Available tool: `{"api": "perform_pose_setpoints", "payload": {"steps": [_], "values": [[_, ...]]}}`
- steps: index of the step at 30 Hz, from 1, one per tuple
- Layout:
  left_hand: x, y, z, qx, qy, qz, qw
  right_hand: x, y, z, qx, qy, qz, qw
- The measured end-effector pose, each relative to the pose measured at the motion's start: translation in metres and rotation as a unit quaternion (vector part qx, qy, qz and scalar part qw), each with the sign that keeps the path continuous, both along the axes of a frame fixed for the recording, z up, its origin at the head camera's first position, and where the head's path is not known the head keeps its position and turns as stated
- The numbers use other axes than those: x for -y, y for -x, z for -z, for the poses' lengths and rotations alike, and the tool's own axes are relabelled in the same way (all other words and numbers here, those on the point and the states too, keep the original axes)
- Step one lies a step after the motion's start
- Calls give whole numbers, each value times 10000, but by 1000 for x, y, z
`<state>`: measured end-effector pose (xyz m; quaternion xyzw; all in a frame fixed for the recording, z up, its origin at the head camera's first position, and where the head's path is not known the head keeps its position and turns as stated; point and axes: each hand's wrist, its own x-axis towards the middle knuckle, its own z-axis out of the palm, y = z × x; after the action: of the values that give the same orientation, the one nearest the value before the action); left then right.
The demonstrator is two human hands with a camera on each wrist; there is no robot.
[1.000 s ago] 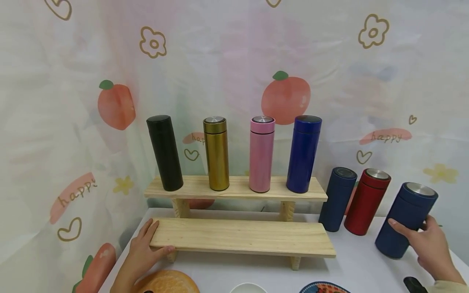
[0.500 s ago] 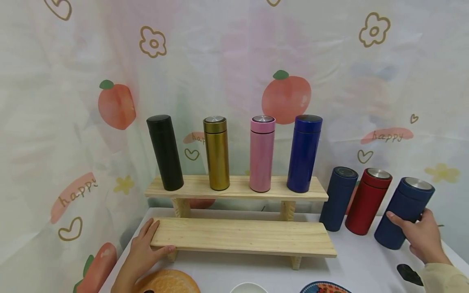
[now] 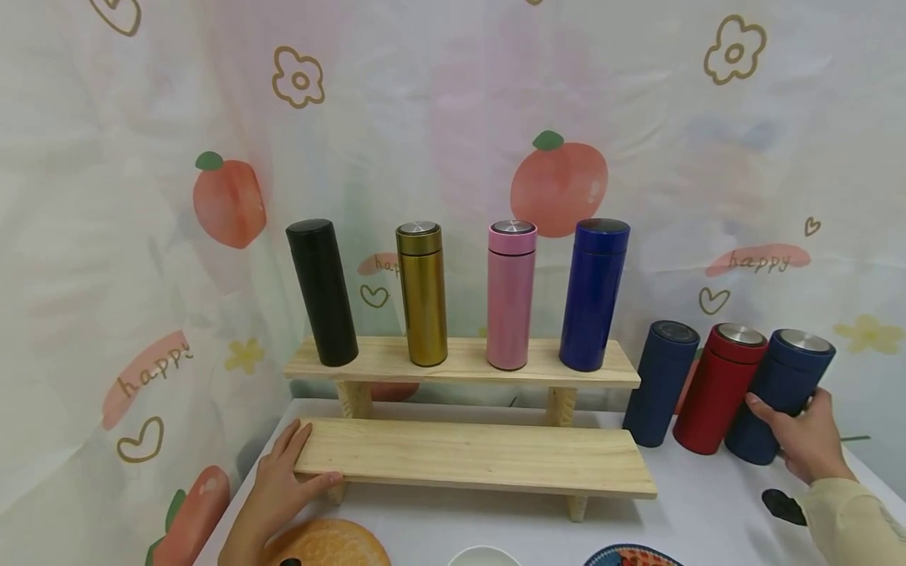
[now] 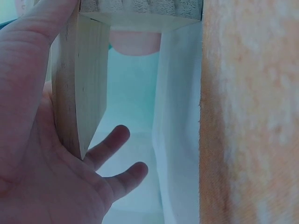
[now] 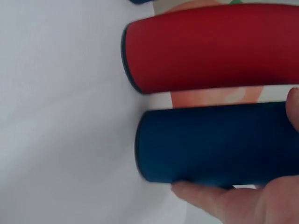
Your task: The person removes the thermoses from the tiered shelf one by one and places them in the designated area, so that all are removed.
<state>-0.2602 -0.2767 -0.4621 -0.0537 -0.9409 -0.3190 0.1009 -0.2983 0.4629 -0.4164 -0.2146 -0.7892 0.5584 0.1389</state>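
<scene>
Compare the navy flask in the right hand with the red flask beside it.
The navy flask is dark blue and gripped by the right hand; the red flask is red and no hand holds it. The navy flask is the outermost on the right; the red flask stands between two blue ones. Both have silver tops and stand on the table.

- Head cam sits above the near edge of the white table (image 3: 694, 511), facing the two-tier wooden step shelf (image 3: 467, 456) straight on, far enough back to catch everything.
- Left wrist cam is jammed right under that shelf's left end (image 4: 77, 84), looking up along it.
- Right wrist cam is super close, right of the shelf, side-on to the red cylindrical flask (image 5: 215, 49); the head view shows that flask (image 3: 718, 389) too.
</scene>
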Motion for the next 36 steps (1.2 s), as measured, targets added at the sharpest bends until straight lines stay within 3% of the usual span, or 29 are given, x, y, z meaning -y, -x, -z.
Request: {"api": "perform_pose_setpoints", "payload": {"steps": [6, 11, 21, 28, 31, 36], "values": [[0, 0, 0, -257, 46, 79, 9996, -5, 5, -2, 108, 292, -450, 9985], [1, 0, 1, -246, 96, 26, 9996, -8, 6, -4, 67, 297, -726, 9969], [1, 0, 2, -404, 112, 71, 9991, -12, 6, 3, 188, 68, -690, 9974], [0, 1, 2, -160, 39, -7, 9999, -14, 6, -2, 565, -98, -710, 9958], [-1, 1, 2, -213, 41, 9, 9998, -12, 5, -9, 413, -265, -618, 9969], [1, 1, 2, -195, 42, 30, 9998, -2, -1, -28, -384, -533, -187, 9977]]}}
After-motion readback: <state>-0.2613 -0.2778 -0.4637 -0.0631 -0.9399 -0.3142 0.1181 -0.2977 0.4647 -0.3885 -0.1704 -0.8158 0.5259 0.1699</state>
